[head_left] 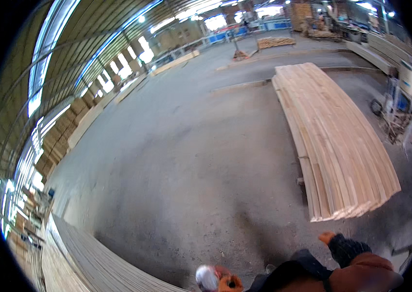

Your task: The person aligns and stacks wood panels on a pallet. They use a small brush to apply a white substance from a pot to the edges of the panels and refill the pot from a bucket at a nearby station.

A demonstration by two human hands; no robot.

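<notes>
At the lower edge, my left hand (223,278) shows in orange and red, apparently gloved, with its fingers curled round. Against it is a rounded white thing (207,278), too blurred to name. My right hand (326,237), also orange, reaches out of a dark knitted cuff and a rust-coloured sleeve (369,272). It is small and smeared, so its fingers cannot be made out. It hangs just below the near end of a long stack of pale wooden boards (335,141), apart from it in the picture.
More long boards (99,258) lie stacked at the lower left. Concrete floor (181,160) stretches between the stacks. A cluttered stand (403,107) is at the right, beside long timbers (371,57). Farther off are a low board pile (276,42) and a red hand truck or jack (239,54).
</notes>
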